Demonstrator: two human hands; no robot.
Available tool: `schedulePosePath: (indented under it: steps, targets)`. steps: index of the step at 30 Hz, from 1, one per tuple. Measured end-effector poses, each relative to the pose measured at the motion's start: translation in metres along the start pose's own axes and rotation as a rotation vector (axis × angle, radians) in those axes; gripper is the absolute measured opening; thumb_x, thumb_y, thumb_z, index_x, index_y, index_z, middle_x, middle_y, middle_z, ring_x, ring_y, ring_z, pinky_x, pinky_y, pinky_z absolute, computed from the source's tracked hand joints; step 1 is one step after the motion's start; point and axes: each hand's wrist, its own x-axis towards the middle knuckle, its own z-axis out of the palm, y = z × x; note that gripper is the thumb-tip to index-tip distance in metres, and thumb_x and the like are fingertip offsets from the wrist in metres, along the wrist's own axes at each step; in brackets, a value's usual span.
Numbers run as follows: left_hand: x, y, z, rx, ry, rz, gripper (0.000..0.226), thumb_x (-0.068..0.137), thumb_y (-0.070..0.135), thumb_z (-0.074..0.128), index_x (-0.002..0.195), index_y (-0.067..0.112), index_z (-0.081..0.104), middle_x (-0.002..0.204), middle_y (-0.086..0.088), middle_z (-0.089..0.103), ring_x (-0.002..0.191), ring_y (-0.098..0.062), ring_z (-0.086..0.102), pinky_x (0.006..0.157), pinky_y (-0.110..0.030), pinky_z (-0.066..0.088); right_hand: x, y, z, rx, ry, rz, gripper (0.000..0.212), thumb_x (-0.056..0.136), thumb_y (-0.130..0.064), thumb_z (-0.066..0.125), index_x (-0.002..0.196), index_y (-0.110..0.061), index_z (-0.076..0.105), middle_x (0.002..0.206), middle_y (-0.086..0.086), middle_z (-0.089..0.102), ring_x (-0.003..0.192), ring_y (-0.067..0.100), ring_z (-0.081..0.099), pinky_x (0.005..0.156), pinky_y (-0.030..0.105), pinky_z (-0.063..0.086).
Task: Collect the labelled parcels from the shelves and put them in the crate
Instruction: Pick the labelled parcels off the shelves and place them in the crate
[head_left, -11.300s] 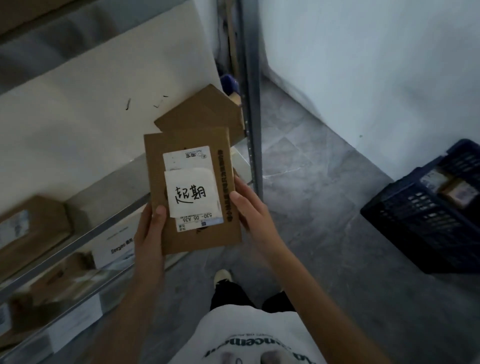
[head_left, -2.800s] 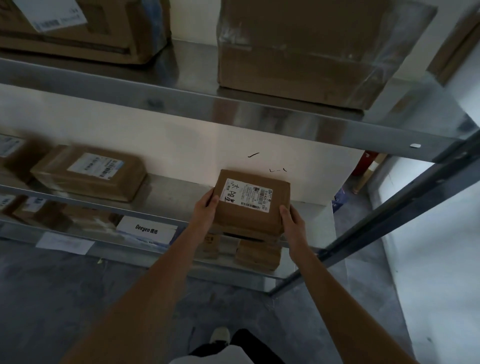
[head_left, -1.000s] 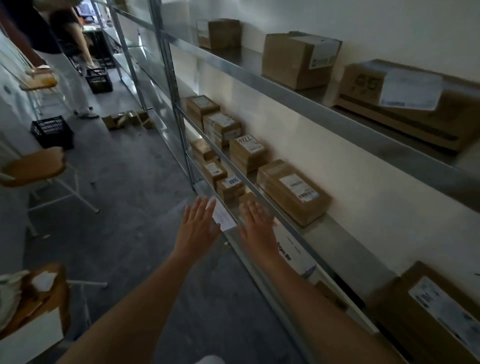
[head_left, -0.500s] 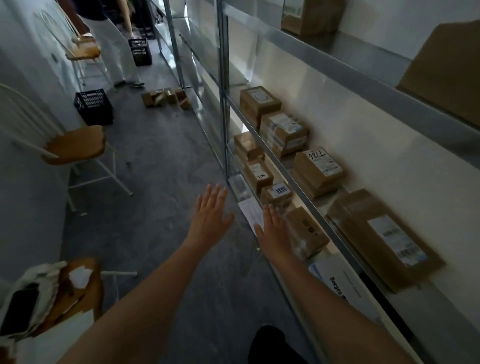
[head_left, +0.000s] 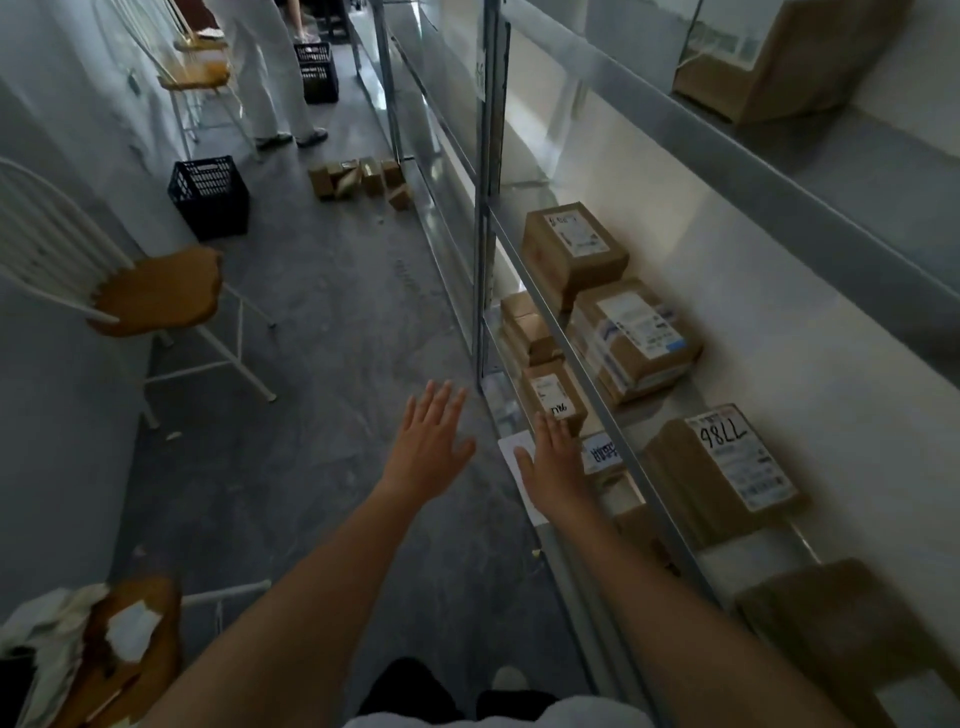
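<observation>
Several tiers of metal shelves (head_left: 618, 332) run along the right of the fingers, carrying labelled parcels (head_left: 724, 467), one marked "7786", others stacked beyond it. Far ahead and left of the fingers, a black crate (head_left: 209, 197) sits on the floor. Both hands reach forward empty: left hand (head_left: 428, 447) with fingers (head_left: 441, 402) spread, right hand (head_left: 553, 462) flat with fingers straight, near a small parcel (head_left: 553, 397).

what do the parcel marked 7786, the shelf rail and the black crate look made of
Parcel marked 7786: brown corrugated cardboard, matte, with a white paper label. Shelf rail: likely steel, grey with a dull sheen. Black crate: probably moulded plastic, with lattice walls.
</observation>
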Motion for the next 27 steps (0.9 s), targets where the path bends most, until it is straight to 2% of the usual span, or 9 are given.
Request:
schedulePosePath:
  steps: [5, 12, 16, 17, 22, 27]
  targets:
    - [0.058, -0.043, -0.002, 0.0, -0.033, -0.002, 0.068, 0.099, 0.048, 0.031, 0.153, 0.018, 0.003, 0.162, -0.004, -0.001, 0.148, -0.021, -0.01, 0.12, -0.04, -0.006, 0.066, -0.024, 0.006, -0.003, -0.039, 0.018, 0.067, 0.102, -0.04, 0.034, 0.156, -0.013, 0.005, 0.164, 0.007, 0.0, 0.151, 0.024, -0.002, 0.123, 0.043, 0.009]
    - [0.144, -0.138, -0.015, 0.026, -0.102, 0.098, 0.068, 0.098, 0.049, 0.031, 0.153, 0.018, 0.005, 0.162, -0.004, 0.0, 0.148, -0.021, -0.01, 0.119, -0.039, -0.007, 0.156, -0.08, 0.029, -0.001, -0.001, 0.149, 0.067, 0.102, -0.041, 0.036, 0.155, -0.012, 0.007, 0.164, 0.009, 0.003, 0.151, 0.026, 0.0, 0.122, 0.044, 0.01]
    - [0.185, -0.181, -0.023, 0.053, -0.118, 0.198, 0.081, 0.085, 0.059, 0.006, 0.153, 0.016, 0.009, 0.162, -0.004, 0.005, 0.149, -0.021, -0.007, 0.118, -0.039, -0.006, 0.186, -0.111, 0.047, -0.014, 0.002, 0.254, 0.066, 0.103, -0.04, 0.034, 0.156, -0.008, 0.008, 0.164, 0.011, 0.005, 0.151, 0.026, 0.004, 0.122, 0.039, 0.008]
    - [0.197, -0.189, -0.023, 0.049, -0.12, 0.214, 0.083, 0.083, 0.059, 0.005, 0.153, 0.016, 0.011, 0.161, -0.004, 0.007, 0.149, -0.022, -0.006, 0.118, -0.039, -0.006, 0.193, -0.117, 0.05, -0.02, 0.0, 0.269, 0.066, 0.103, -0.04, 0.034, 0.156, -0.008, 0.008, 0.164, 0.011, 0.005, 0.151, 0.026, 0.004, 0.121, 0.038, 0.006]
    - [0.245, -0.212, -0.01, 0.057, -0.212, 0.219, 0.069, 0.098, 0.05, 0.03, 0.153, 0.017, 0.004, 0.162, -0.004, 0.003, 0.148, -0.022, -0.008, 0.12, -0.042, -0.005, 0.228, -0.117, 0.069, 0.071, -0.037, 0.344, 0.067, 0.103, -0.038, 0.035, 0.155, -0.007, 0.008, 0.164, 0.011, 0.005, 0.151, 0.027, 0.003, 0.121, 0.038, 0.007]
    - [0.298, -0.222, 0.015, 0.079, -0.306, 0.251, 0.071, 0.096, 0.053, 0.024, 0.153, 0.017, 0.002, 0.162, -0.004, 0.001, 0.148, -0.021, -0.01, 0.121, -0.042, -0.003, 0.279, -0.097, 0.072, 0.171, -0.012, 0.43, 0.068, 0.102, -0.038, 0.038, 0.156, -0.007, 0.008, 0.164, 0.011, 0.005, 0.151, 0.026, 0.005, 0.121, 0.036, 0.009]
